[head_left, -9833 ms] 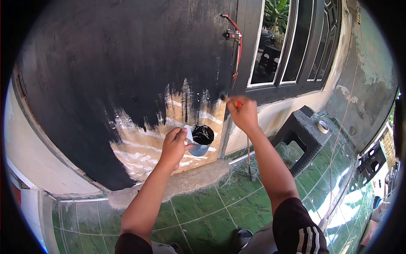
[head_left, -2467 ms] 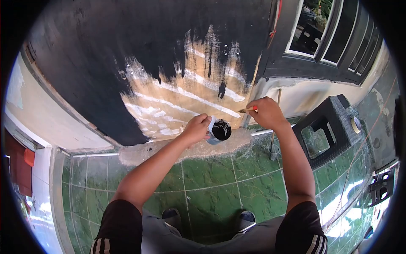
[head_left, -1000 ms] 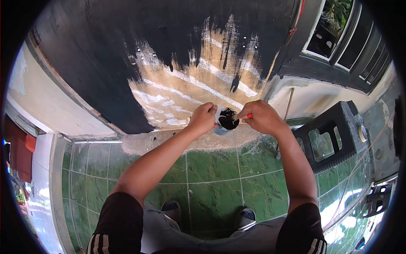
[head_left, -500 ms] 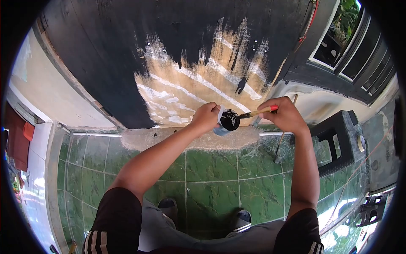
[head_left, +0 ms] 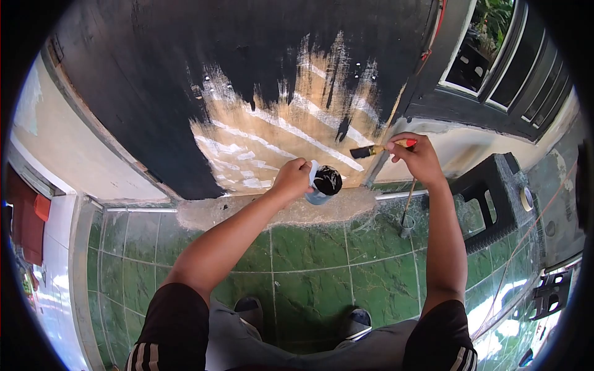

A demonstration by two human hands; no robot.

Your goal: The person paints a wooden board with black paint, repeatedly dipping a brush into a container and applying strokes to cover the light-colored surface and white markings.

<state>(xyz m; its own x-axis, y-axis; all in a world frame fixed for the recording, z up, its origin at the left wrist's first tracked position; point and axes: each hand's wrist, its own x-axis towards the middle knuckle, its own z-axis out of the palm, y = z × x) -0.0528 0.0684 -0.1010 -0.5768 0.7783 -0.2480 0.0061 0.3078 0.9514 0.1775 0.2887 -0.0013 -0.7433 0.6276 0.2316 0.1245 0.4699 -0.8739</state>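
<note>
My left hand (head_left: 293,179) is closed on the rim of a container of black paint (head_left: 328,180), tilted so its dark inside shows. My right hand (head_left: 416,157) grips a paintbrush (head_left: 376,150) by its red-tipped handle. The black bristles point left, up and to the right of the container and apart from it. Behind both is a wooden panel (head_left: 272,133), black in its upper part and on the left, with bare tan wood and white stripes low in the middle. Ragged black strokes run down into the tan area.
A dark plastic stool (head_left: 495,191) with a roll of tape (head_left: 526,199) on it stands at the right. A small cup (head_left: 406,226) with a thin stick in it is on the green tiled floor (head_left: 309,247). A barred window (head_left: 507,68) is at the upper right.
The brush has come out of the container and moved up and to the right, its bristles now visible. The container has shifted slightly left in view.
</note>
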